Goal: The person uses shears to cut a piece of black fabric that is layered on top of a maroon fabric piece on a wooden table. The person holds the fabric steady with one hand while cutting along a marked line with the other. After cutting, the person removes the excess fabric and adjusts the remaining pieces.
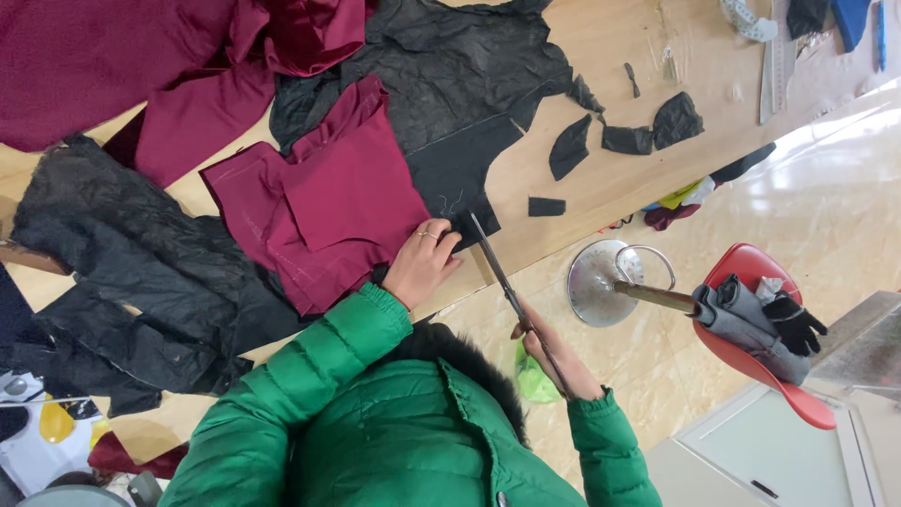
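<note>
Nearest the camera, the right hand (560, 361), in a green padded sleeve, is closed around the handles of a pair of long dark steel scissors (507, 286). Their long axis runs up and to the left from that hand, and the blade tips reach the lower edge of the black crinkled lining fabric (460, 183) where it lies at the edge of the pale wooden table (610, 178). Whether the blades are parted I cannot tell.

Just left of the blades, the left hand (419, 263) lies flat with fingers loosely spread, holding nothing. It presses on the corner where a dark red woven fabric piece (328, 211) overlaps the black lining. This hand is the nearer one to the cloth, and the scissor tips sit just beside its fingertips, so the fingers are what stands closest to the cutting line.

Further across the table, small black fabric offcuts (619, 136) are scattered to the right of the lining. A second crumpled black sheet (122, 253) lies to the left, and a larger dark red garment (141, 66) spreads over the far corner.

Off the table, a red plastic chair (760, 338) on a round metal base (601, 282) carries grey folded cloth and black gloves (796, 324).
</note>
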